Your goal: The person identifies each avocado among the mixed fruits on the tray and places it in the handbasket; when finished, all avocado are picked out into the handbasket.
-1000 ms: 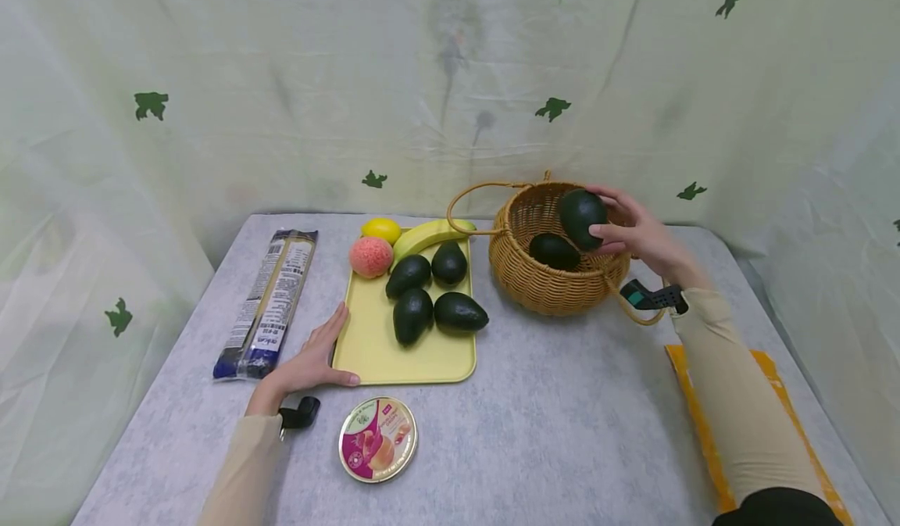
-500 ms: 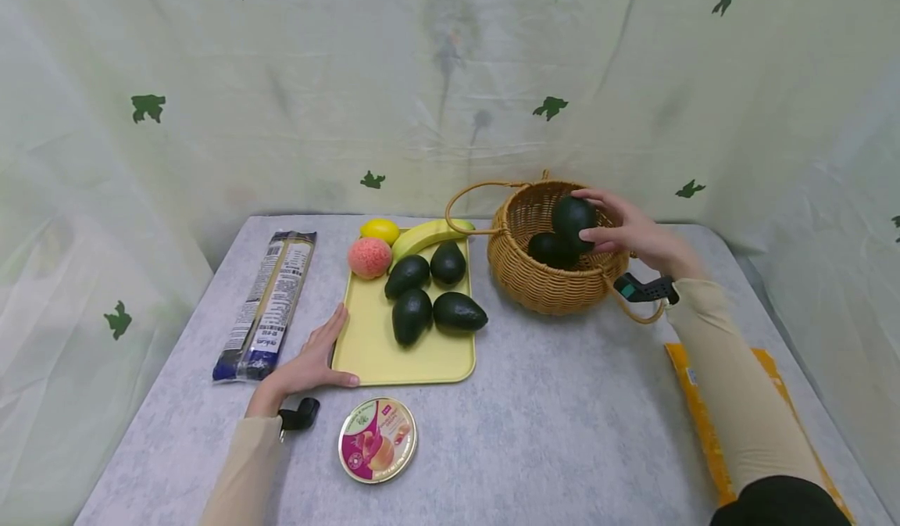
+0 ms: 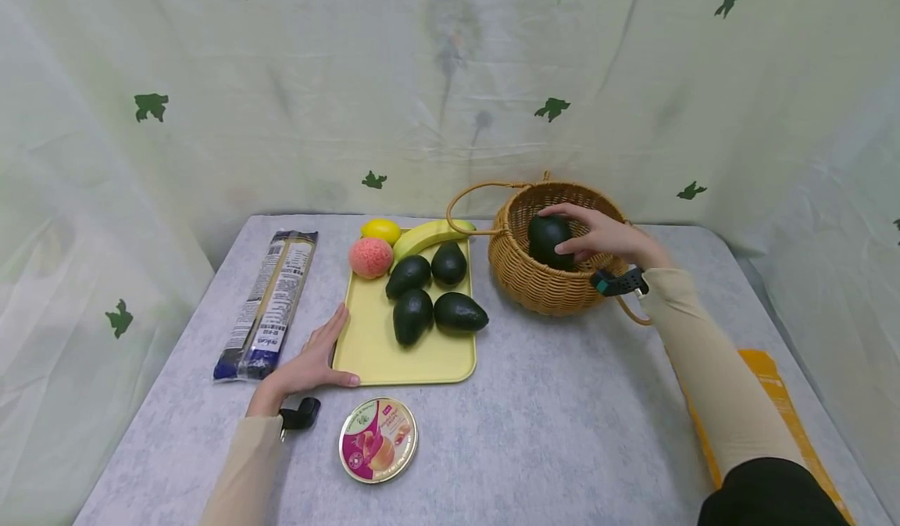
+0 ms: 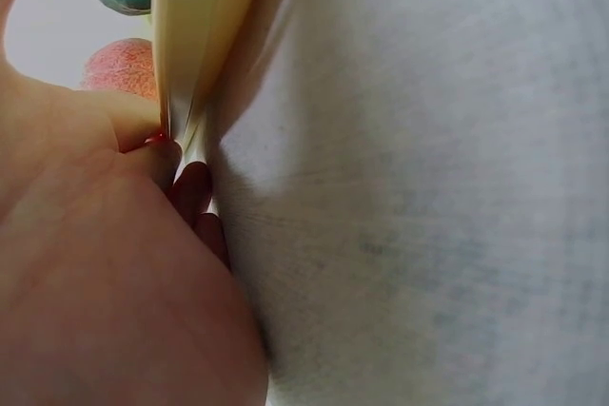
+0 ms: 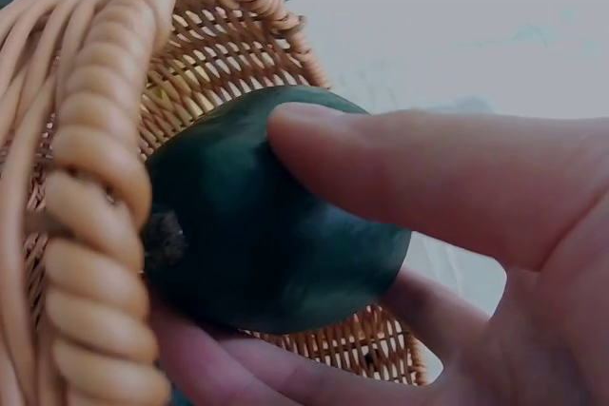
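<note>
My right hand [image 3: 594, 237] reaches into the wicker basket [image 3: 534, 288] and grips a dark green avocado [image 3: 547, 238], held low inside the rim. In the right wrist view my fingers [image 5: 447, 178] wrap the avocado [image 5: 257, 225] beside the basket's braided rim [image 5: 95, 187]. My left hand [image 3: 312, 358] lies flat on the table, fingers straight, touching the left edge of the yellow tray [image 3: 415, 358]. On the tray lie several avocados [image 3: 412, 315]. The left wrist view shows my palm [image 4: 95, 263] against the tray edge [image 4: 195, 35].
A banana [image 3: 429, 234], a lemon [image 3: 381, 230] and a pink peach [image 3: 370, 257] sit at the tray's far end. A long noodle packet [image 3: 270, 299] lies at the left. A round tin [image 3: 377, 440] sits near the front edge. An orange packet [image 3: 780, 401] lies under my right arm.
My right hand has carried the avocado from above the basket's right rim down and left into the basket. The left hand has stayed put.
</note>
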Tool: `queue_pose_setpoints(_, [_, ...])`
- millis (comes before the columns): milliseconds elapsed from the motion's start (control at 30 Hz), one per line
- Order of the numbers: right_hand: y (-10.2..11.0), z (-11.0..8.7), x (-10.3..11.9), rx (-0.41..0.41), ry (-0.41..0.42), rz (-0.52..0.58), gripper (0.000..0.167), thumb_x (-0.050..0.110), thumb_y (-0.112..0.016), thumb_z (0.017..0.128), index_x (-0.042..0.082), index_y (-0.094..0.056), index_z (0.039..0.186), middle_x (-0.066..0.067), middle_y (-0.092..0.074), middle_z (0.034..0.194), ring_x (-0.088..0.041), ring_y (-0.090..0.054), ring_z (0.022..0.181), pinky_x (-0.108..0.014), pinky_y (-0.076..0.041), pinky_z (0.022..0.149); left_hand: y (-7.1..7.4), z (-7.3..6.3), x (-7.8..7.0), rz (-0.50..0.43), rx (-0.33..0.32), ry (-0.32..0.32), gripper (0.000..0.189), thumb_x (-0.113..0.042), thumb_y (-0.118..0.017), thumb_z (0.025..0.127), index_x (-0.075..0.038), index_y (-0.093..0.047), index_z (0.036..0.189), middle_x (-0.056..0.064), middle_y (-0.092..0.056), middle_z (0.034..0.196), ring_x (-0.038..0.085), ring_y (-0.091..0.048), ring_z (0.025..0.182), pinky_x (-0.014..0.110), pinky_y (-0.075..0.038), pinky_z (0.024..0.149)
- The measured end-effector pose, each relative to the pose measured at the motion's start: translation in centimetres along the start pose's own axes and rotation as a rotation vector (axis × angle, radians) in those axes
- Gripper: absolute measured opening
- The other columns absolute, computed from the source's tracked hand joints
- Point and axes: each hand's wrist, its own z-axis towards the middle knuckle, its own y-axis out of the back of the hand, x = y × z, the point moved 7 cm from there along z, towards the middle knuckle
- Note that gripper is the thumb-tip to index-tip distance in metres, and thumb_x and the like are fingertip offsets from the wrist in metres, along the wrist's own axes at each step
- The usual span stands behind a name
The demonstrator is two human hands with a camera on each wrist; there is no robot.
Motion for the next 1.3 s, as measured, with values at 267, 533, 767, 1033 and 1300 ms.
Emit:
queue_pose_setpoints(267, [-0.6, 0.1, 0.0, 0.059, -0.007, -0.037, 0.055, -0.001, -0.054, 0.094, 0.007, -0.036, 0.146, -0.021, -0.029, 0.147, -0.039, -0.061, 0.093, -0.047, -0.054, 0.076, -0.1, 0.1, 0.2, 0.006, 0.006, 0.010, 0.123, -0.036, -0.083, 0.071, -0.002, 0.002, 0.152, 0.018, 0.007, 0.158, 0.046, 0.001, 0.140, 0.068, 0.000, 0.104])
queue_pose_setpoints(533, [-0.5, -0.1, 1.1, -0.064, 0.077, 0.058, 0.050, 0.006, -0.056, 0.096, 0.004, -0.039, 0.143, -0.019, -0.039, 0.143, -0.041, -0.050, 0.115, -0.050, -0.050, 0.085, 0.0, 0.1, 0.2, 0.002, 0.006, 0.016, 0.123, -0.036, -0.083, 0.071, -0.003, 0.002, 0.153, 0.016, 0.007, 0.159, 0.045, 0.001, 0.140, 0.068, 0.000, 0.104])
queue_pose_setpoints(767, [-1.9, -0.6, 3.1, -0.055, 0.179, 0.215, 0.049, 0.015, -0.054, 0.099, 0.007, -0.038, 0.144, -0.016, -0.041, 0.141, -0.036, -0.055, 0.113, -0.046, -0.048, 0.092, 0.1, 0.0, 0.1, 0.018, 0.003, 0.004, 0.122, -0.034, -0.084, 0.071, -0.001, 0.001, 0.152, 0.018, 0.006, 0.158, 0.047, 0.002, 0.139, 0.068, 0.001, 0.104])
queue_pose_setpoints(1033, [-4.8, -0.4, 5.6, 0.038, 0.276, 0.325, 0.051, 0.014, -0.057, 0.097, 0.005, -0.037, 0.144, -0.022, -0.039, 0.142, -0.042, -0.049, 0.120, -0.050, -0.045, 0.094, 0.1, 0.0, 0.1, 0.007, -0.004, 0.005, 0.122, -0.036, -0.084, 0.071, -0.002, 0.001, 0.153, 0.017, 0.006, 0.159, 0.046, 0.002, 0.139, 0.067, 0.002, 0.105])
queue_pose_setpoints(1300, [-8.6, 0.3, 7.1, 0.132, 0.322, 0.294, 0.054, 0.012, -0.059, 0.095, 0.008, -0.039, 0.144, -0.012, -0.045, 0.141, -0.029, -0.051, 0.121, -0.050, -0.040, 0.099, 0.1, -0.1, 0.1, 0.016, -0.011, -0.005, 0.122, -0.037, -0.083, 0.071, -0.002, 0.001, 0.153, 0.018, 0.006, 0.158, 0.047, 0.001, 0.139, 0.068, 0.000, 0.104])
